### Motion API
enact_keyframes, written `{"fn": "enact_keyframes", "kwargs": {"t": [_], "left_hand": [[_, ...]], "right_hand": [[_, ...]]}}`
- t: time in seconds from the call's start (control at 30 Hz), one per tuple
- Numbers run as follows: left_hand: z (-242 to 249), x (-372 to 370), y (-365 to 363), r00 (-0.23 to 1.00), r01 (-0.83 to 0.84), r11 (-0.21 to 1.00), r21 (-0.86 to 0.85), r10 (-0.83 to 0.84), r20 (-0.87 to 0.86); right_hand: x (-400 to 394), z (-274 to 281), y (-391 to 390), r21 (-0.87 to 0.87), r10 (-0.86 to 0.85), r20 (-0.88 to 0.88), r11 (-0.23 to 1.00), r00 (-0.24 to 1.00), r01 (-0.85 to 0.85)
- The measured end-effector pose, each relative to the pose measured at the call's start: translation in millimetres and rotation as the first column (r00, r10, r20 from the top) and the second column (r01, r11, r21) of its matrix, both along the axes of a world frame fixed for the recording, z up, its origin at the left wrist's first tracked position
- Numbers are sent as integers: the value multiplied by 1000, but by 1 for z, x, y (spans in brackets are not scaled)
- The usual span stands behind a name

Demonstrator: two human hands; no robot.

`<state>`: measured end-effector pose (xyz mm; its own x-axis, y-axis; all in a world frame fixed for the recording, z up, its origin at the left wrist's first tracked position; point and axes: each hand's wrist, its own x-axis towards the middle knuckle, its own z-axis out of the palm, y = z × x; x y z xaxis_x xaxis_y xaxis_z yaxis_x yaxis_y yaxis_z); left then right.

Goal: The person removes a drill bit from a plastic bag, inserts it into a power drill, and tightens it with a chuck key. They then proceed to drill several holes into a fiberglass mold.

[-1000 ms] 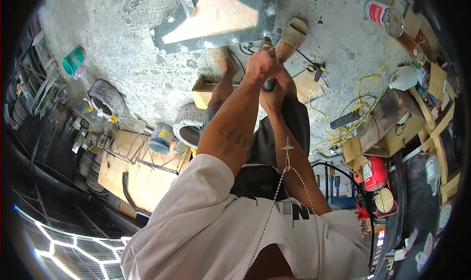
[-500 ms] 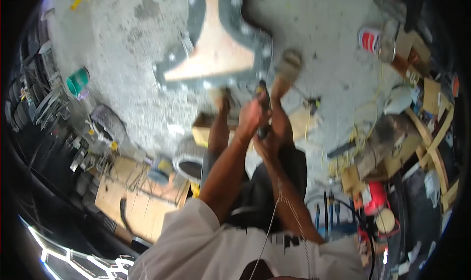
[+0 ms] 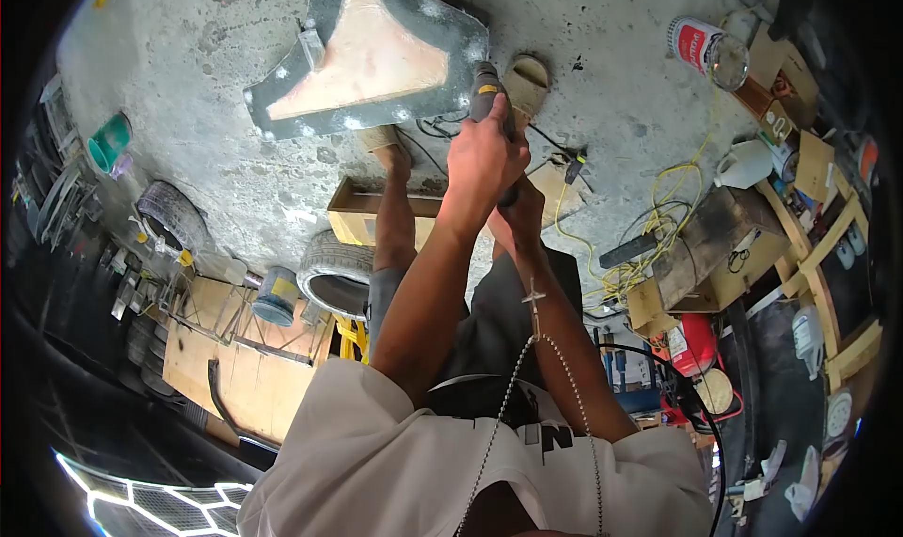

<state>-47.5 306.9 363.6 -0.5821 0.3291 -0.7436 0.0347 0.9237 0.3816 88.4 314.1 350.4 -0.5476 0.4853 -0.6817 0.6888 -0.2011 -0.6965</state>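
Both my arms stretch toward twelve o'clock. My left hand is clenched, fingers curled tight, knuckles up. My right hand sits just below at five o'clock, touching it, its fingers hidden.

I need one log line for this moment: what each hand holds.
left hand: grips power tool | right hand: holds tool's lower end | tool tip: beside grey panel

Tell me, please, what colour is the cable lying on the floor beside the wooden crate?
Yellow; the cable shows best in the head view.
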Motion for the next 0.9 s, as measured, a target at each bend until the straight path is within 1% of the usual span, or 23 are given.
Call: {"fn": "enact_keyframes", "kwargs": {"t": [0.1, 0.17, 0.2, 0.27, 0.37, 0.47, 0.57, 0.63, 0.73, 0.83, 0.87, 0.9], "left_hand": [[-5, 1, 4, 1000, -9, 999, -46, 11, 24], [-9, 5, 1, 1000, -16, 999, -43, 17, 22], [-14, 7, -2, 1000, -23, 999, -31, 24, 16], [-13, 5, -2, 1000, -30, 999, -30, 30, 10], [-10, 2, 0, 999, -31, 998, -56, 32, 26], [-15, -1, 3, 998, -38, 996, -77, 41, 37], [-15, -1, 6, 998, -51, 992, -114, 56, 38], [-13, -2, 7, 997, -69, 990, -126, 74, 37], [-14, -1, 0, 993, -98, 990, -98, 104, 60], [-14, -3, -4, 995, -60, 994, -95, 67, 76], [-15, -4, -4, 997, -58, 994, -93, 62, 47], [-17, -7, -4, 995, -60, 994, -86, 66, 70]], "right_hand": [[8, -14, 3, -26, 24, -17, 999, 1000, -24], [16, -24, 1, 17, 57, -20, 998, 998, -57], [19, -29, -1, 68, 89, -9, 994, 996, -88], [11, -24, 0, 93, 111, 2, 990, 994, -110], [5, -15, 2, 29, 98, 31, 995, 995, -99], [7, -24, 2, -6, 106, 72, 994, 992, -105], [18, -34, -2, -23, 107, 44, 994, 993, -106], [19, -36, -2, 19, 127, -12, 992, 992, -127], [10, -23, -5, 16, 131, 93, 991, 987, -133], [-3, -14, -13, 55, 53, 87, 997, 995, -58], [-6, -13, -13, 53, 68, 144, 996, 987, -76], [-9, -12, -13, 51, 81, 201, 994, 976, -93]]}}
